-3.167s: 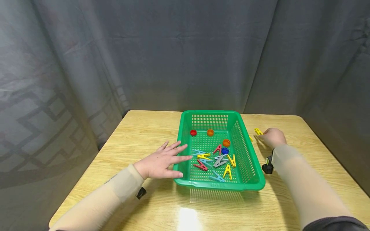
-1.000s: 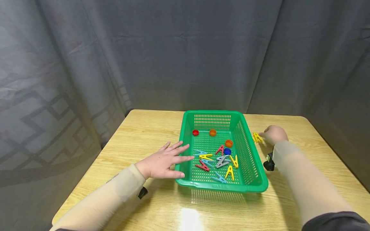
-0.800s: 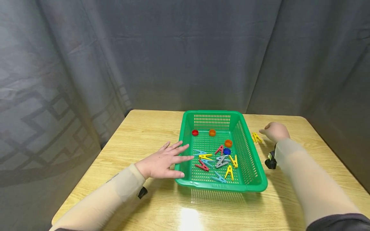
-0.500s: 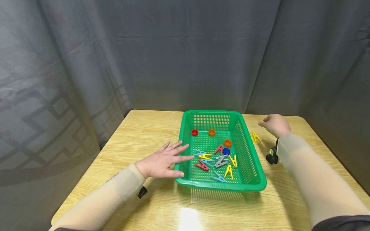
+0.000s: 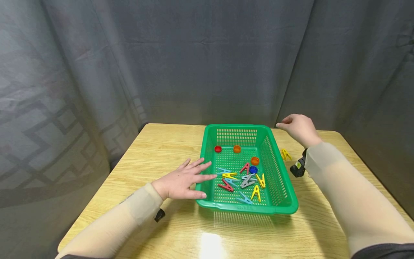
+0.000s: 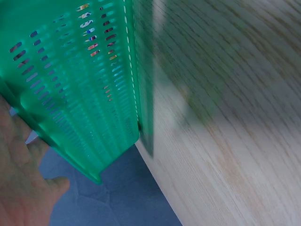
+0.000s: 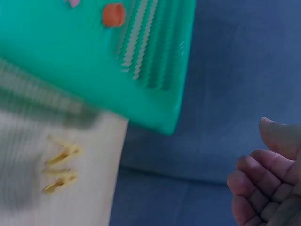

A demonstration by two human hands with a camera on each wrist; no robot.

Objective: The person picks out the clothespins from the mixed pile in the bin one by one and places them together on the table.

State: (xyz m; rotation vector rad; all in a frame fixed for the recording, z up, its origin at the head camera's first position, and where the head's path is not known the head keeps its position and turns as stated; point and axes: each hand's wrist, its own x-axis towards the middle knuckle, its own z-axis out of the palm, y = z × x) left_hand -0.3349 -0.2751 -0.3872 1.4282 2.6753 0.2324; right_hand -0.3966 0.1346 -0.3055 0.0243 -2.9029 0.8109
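My left hand (image 5: 182, 181) has its fingers spread straight across the left rim of a green plastic basket (image 5: 240, 208). In the left wrist view, that hand (image 6: 19, 174) lies along the outer edge of the basket (image 6: 75, 127). Raised near the far right corner of the basket, my right hand (image 5: 300, 130) holds nothing. The right wrist view shows its fingers loosely bent, with nothing in the palm (image 7: 277, 193). Yellow clothespins (image 5: 286, 154) rest on the table just outside the right wall, below the right hand; two of them (image 7: 61, 181) show in the right wrist view.
Inside the basket lie several clothespins, among them a red one (image 5: 225, 185), a grey one (image 5: 247, 181) and a light blue one (image 5: 244, 198). Round caps sit there too: red (image 5: 218, 149), orange (image 5: 237, 149) and blue (image 5: 253, 169). A grey curtain (image 5: 207, 72) hangs behind the wooden table (image 5: 168, 140).
My right hand held a yellow clothespin right of the basket, let go of it beside another one, then rose and moved back and left. My left hand stayed on the rim.
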